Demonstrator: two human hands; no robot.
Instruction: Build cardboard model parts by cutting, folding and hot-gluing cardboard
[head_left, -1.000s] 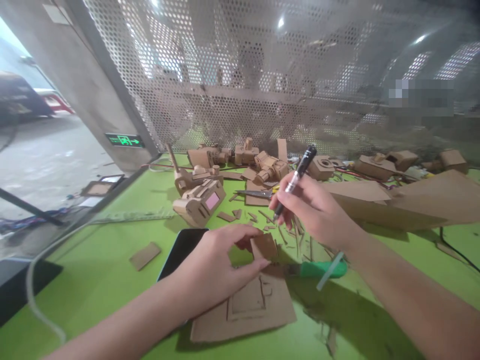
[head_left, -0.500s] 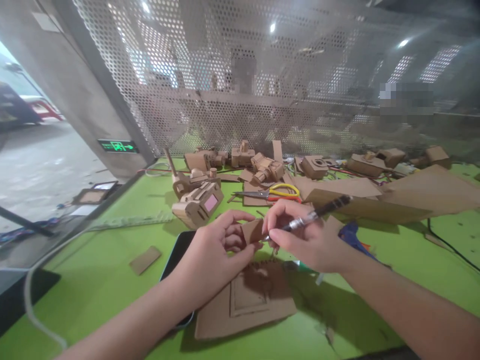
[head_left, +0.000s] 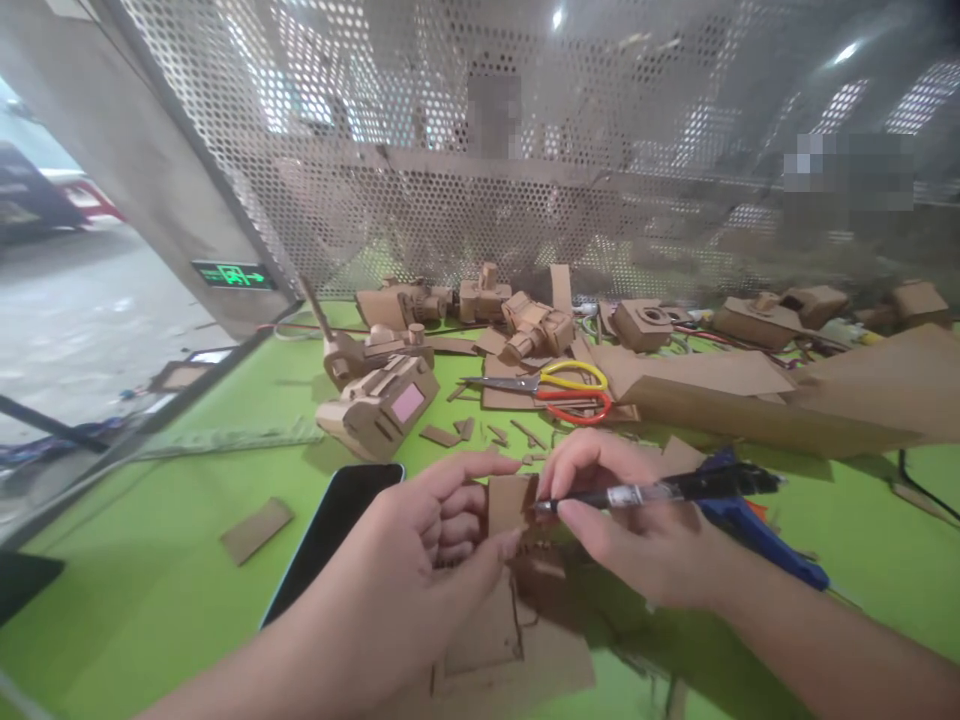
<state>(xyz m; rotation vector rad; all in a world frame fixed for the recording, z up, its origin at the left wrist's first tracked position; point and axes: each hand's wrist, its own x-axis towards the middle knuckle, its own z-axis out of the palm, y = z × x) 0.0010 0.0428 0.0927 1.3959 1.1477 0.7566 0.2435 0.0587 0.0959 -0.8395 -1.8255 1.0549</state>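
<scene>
phone [head_left: 324,530] beside curled left hand [head_left: 431,545], cardboard piece [head_left: 508,500] apparently in pinch, blue tool [head_left: 776,548] behind right hand [head_left: 645,560] snug round pen [head_left: 645,493]

Exit sign [head_left: 232,276], arrow [head_left: 256,278] pointing right, on pillar [head_left: 169,190]

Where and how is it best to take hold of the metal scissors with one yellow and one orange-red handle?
Probably by the two loop handles of the metal scissors, coming from the picture's right: the scissors lie flat, blades pointing left, loops toward the right. The right hand, nearby, holds a black pen.
</scene>
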